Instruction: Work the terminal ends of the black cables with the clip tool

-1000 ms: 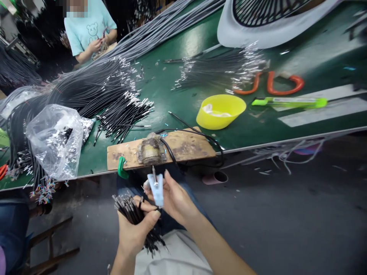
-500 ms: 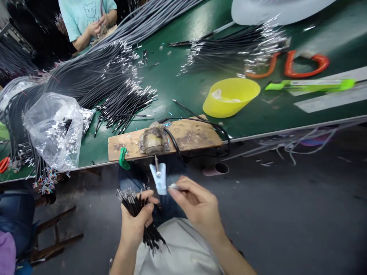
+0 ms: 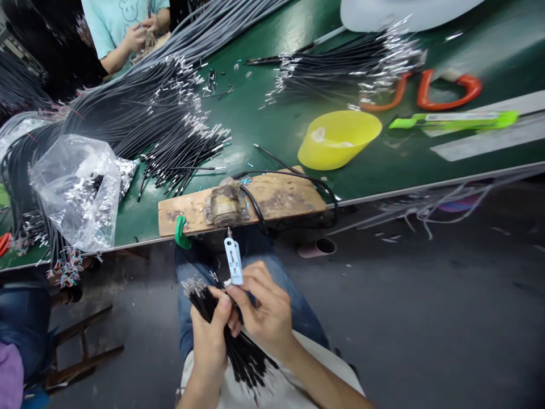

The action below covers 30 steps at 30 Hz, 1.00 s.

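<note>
My left hand (image 3: 209, 335) is closed round a bundle of short black cables (image 3: 251, 360), whose silvery ends stick out at both ends. Against the left fingers, my right hand (image 3: 268, 309) pinches with thumb and forefinger; a small whitish bit shows at the tips, too little to name. Just above the fingertips hangs a light blue clothespin (image 3: 233, 261) on the thin metal shaft of a small round motor (image 3: 225, 205). That motor is fixed to a wooden board (image 3: 285, 196) at the table edge, beside a green clamp (image 3: 181, 232).
On the green table (image 3: 242, 136) lie heaps of black cables (image 3: 183, 153), a clear plastic bag (image 3: 74, 193), a yellow cup (image 3: 340, 142), orange-handled scissors (image 3: 449, 105) and a green cutter knife (image 3: 455, 120). Opposite sits a person (image 3: 128, 34) working with both hands. A wooden stool (image 3: 85, 352) stands at lower left.
My right hand has moved left and come against the left hand and the bundle. The bundle has shifted right, and the clothespin has turned on its shaft.
</note>
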{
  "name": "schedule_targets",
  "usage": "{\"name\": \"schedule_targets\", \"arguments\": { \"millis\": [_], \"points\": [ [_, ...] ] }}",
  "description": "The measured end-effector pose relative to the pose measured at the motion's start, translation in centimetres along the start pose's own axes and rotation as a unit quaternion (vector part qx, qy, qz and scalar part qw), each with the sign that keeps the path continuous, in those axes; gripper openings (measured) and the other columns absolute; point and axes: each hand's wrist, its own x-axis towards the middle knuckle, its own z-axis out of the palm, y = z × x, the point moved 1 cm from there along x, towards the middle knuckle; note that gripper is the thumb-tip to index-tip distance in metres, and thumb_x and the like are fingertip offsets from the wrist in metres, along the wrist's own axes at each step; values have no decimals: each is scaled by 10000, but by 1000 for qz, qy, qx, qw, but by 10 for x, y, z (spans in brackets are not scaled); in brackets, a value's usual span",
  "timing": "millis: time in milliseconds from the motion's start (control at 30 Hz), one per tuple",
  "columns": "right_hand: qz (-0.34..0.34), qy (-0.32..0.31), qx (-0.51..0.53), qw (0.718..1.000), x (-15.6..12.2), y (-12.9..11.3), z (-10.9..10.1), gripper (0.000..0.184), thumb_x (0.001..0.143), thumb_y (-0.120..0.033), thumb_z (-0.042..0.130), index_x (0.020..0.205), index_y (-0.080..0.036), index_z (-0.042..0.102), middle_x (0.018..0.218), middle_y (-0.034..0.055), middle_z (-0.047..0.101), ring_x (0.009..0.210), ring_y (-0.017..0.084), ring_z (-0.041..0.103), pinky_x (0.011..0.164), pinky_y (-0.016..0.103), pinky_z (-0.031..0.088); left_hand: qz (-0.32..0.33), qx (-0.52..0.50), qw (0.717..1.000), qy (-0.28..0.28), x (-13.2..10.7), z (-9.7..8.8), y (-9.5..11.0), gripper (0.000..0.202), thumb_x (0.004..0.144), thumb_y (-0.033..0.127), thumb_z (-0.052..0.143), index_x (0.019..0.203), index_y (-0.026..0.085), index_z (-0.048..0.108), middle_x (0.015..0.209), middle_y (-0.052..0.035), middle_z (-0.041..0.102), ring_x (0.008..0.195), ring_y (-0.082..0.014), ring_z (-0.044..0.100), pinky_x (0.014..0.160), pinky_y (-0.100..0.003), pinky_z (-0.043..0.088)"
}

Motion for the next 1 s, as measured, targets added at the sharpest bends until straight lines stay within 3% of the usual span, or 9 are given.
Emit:
{"name": "schedule_targets", "arguments": {
  "millis": [200,400,567,633,700,767,833,933,1000],
  "points": [
    [152,-110,205,961,-4,16,-4,260,879,-228,447,691,-179,620,684,28,560,639,155,523,586,268,414,-18,-38,999,-17,4,-4,1,382,600,431,765,629,175,482,548,37,516,339,-6,311,336,-157,245],
    [127,-102,212,964,1,15,-9,107,821,-257,561,784,-185,631,730,37,577,694,166,536,622,271,433,-32,-8,999,-23,3,-10,3,312,676,397,719,643,161,517,560,26,537,328,0,285,317,-151,203],
    [193,-83,248,946,-1,10,-3,169,822,-220,544,658,-181,549,606,-7,500,550,126,488,494,236,404,-15,24,1000,7,2,-7,1,367,553,382,797,597,192,486,515,39,517,319,-37,333,305,-185,273],
    [162,-41,205,964,-4,9,-1,158,816,-169,532,659,-187,529,602,-13,478,545,124,470,480,233,393,26,74,995,56,1,-6,0,370,507,366,819,587,195,500,534,27,538,366,-71,414,340,-205,344],
    [62,19,114,991,-7,8,-1,145,782,-80,529,694,-194,542,633,0,499,596,139,474,530,254,410,59,117,988,87,-1,-5,-1,338,530,377,805,600,196,528,518,28,529,399,-89,442,367,-210,368],
    [-56,61,33,996,-10,7,-2,206,740,-2,516,758,-200,569,682,20,537,653,156,483,595,281,428,62,136,986,80,-3,-4,0,304,601,425,752,624,198,552,458,45,469,365,-83,392,344,-212,335],
    [-95,57,26,994,-10,9,-3,233,735,9,510,792,-205,581,712,32,559,681,166,492,628,297,435,54,144,987,52,-3,-3,3,302,676,481,676,642,199,574,404,66,377,326,-71,307,315,-209,276],
    [76,-50,189,978,-5,13,-6,83,810,-152,535,762,-202,582,684,23,540,643,156,497,596,283,429,84,170,982,14,-2,-5,12,293,703,469,655,648,182,629,458,42,413,346,-65,306,321,-208,274],
    [238,-161,339,896,1,14,-7,153,818,-327,564,750,-192,589,648,9,523,609,144,507,593,276,434,116,194,974,0,0,-5,19,235,697,403,680,651,173,670,576,-5,520,437,-93,429,398,-226,371]
  ]
}}
